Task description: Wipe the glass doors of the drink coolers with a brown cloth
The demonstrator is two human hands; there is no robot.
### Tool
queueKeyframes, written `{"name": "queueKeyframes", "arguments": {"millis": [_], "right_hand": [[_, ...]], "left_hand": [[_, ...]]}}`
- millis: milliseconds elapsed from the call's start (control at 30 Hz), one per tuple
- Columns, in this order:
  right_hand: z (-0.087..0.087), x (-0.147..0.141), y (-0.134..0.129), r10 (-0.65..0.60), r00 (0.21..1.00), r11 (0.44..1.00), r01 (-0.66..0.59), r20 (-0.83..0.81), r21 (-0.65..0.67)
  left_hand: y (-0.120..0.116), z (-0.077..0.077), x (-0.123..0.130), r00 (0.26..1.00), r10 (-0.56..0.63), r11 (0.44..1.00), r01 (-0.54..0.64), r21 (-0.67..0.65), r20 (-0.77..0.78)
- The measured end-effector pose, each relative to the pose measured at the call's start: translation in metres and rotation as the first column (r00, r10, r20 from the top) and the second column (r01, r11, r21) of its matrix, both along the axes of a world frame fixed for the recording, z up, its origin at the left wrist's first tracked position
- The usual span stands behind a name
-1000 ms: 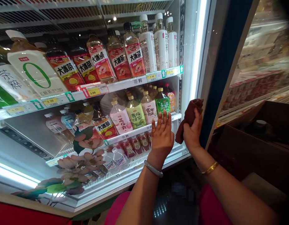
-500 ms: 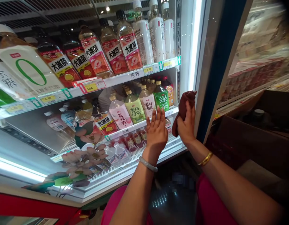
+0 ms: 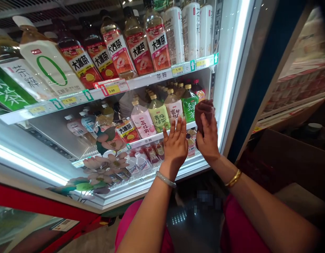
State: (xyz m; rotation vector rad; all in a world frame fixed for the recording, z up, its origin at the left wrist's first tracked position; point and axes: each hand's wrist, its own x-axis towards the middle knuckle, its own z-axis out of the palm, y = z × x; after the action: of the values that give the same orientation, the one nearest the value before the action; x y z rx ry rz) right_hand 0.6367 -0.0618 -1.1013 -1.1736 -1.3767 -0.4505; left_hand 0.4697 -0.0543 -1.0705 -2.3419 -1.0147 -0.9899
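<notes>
My right hand [image 3: 209, 142] presses a bunched brown cloth [image 3: 205, 108] against the glass front of a lit drinks cooler. Its fingers lie over the lower part of the cloth. To its left, my left hand [image 3: 175, 144] rests with spread, stretched fingers at the glass, holding nothing. Behind the glass near the hands stand a green-labelled tea bottle [image 3: 190, 107] and a pale pink-labelled bottle [image 3: 174, 107]. The cloth overlaps the right edge of the green label. Flower decals [image 3: 107, 165] show on the lower left of the glass.
A bright light strip [image 3: 234, 66] runs down the cooler's right side, beside a dark upright frame [image 3: 267, 63]. Open cardboard boxes [image 3: 286, 147] stand at the right. A red-edged cabinet [image 3: 44, 207] is at lower left. Price tags line the upper shelf edge [image 3: 141, 82].
The cloth and my right hand have slid left across the glass, from beside the light strip to the green-labelled bottle. My left hand has shifted slightly left too. The camera view has turned a little.
</notes>
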Motion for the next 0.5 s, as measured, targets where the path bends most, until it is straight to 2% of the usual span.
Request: {"name": "queueKeyframes", "arguments": {"millis": [133, 233, 300, 367, 433, 500], "right_hand": [[-0.017, -0.036, -0.005, 0.106, 0.988, 0.994, -0.105, 0.114, -0.015], [-0.024, -0.026, -0.004, 0.144, 0.968, 0.989, -0.15, 0.206, 0.012], [-0.02, -0.011, -0.002, 0.134, 0.968, 0.989, -0.143, 0.214, 0.03], [-0.01, -0.004, 0.0, 0.091, 0.987, 0.995, -0.095, 0.134, 0.026], [0.001, -0.012, 0.0, 0.046, 0.998, 0.999, -0.046, 0.046, -0.001], [0.01, -0.034, 0.0, 0.042, 0.999, 0.999, -0.042, 0.029, -0.005]], "left_hand": [[0.0, -0.004, -0.01, 0.999, 0.041, 0.999, -0.041, -0.001, 0.007], [-0.001, -0.007, -0.023, 0.998, 0.057, 0.998, -0.057, 0.002, -0.004], [-0.002, -0.008, -0.033, 0.997, 0.077, 0.997, -0.077, -0.009, -0.013], [-0.005, -0.007, -0.042, 0.994, 0.106, 0.994, -0.106, -0.023, -0.018], [-0.007, -0.005, -0.051, 0.991, 0.131, 0.991, -0.132, -0.034, -0.029], [-0.008, -0.004, -0.06, 0.988, 0.154, 0.987, -0.155, -0.03, -0.03]]}}
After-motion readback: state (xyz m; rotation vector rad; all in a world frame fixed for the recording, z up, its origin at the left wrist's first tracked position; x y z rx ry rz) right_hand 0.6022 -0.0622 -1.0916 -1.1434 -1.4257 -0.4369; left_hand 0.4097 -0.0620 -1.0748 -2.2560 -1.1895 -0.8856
